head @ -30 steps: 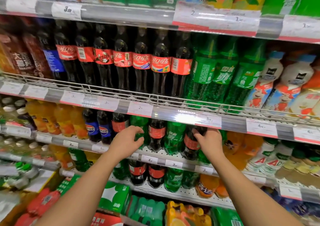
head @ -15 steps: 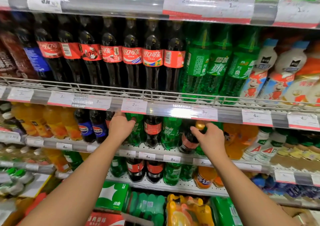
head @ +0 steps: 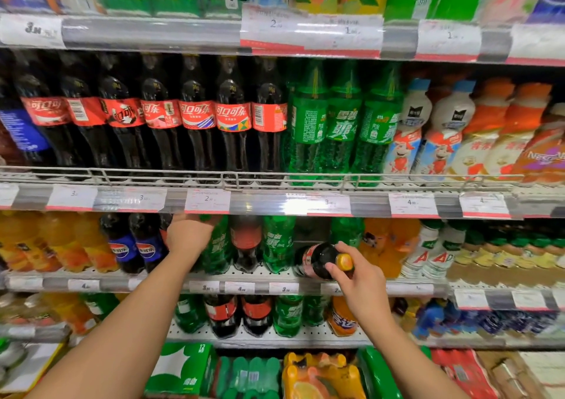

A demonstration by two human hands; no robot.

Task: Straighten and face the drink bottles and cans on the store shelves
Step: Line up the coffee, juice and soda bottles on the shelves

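Note:
On the second shelf from the top of my view stand small cola and green soda bottles. My right hand (head: 354, 279) grips the neck of a dark cola bottle (head: 318, 259) with a yellow cap, tilted forward toward me over the shelf edge. My left hand (head: 189, 233) grips the top of a green soda bottle (head: 218, 249) just under the price rail. Between my hands stand a red-labelled cola bottle (head: 246, 239) and another green bottle (head: 278, 242), upright.
Above, a wire-fronted shelf (head: 223, 178) carries tall cola bottles (head: 195, 117) and green bottles (head: 339, 123). Blue-labelled cola bottles (head: 134, 245) and orange drinks (head: 388, 242) flank my hands. Lower shelves hold more bottles and shrink-wrapped packs (head: 318, 374).
My right hand has pulled the yellow-capped cola bottle outward and tipped it toward me. My left hand has risen and closed on the green bottle's top.

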